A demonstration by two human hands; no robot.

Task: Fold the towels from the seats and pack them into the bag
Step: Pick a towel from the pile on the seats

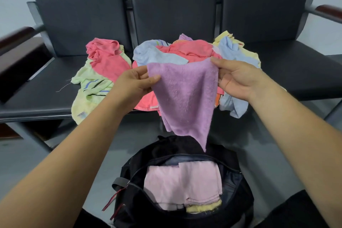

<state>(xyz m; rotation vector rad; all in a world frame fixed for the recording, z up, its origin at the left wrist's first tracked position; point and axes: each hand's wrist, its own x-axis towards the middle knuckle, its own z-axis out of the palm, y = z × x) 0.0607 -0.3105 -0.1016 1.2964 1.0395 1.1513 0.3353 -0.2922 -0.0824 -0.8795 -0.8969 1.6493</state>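
A purple towel [185,96] hangs in the air above the bag, held by its two upper corners. My left hand [133,83] pinches the left corner and my right hand [236,79] pinches the right one. Below, on the floor, stands an open black bag [129,177] with folded pink towels [181,181] and a pale yellow towel [203,208] inside. Behind the purple towel, a heap of unfolded towels lies on the seats: a coral one [109,59], a light green one [88,87], light blue ones [157,55] and yellow ones [246,53].
The black bench seats [46,94] run across the view with padded backrests [174,11] and wooden armrests [16,37] at both ends. Grey floor [61,153] surrounds the bag. My dark-clothed knees sit at the bottom corners.
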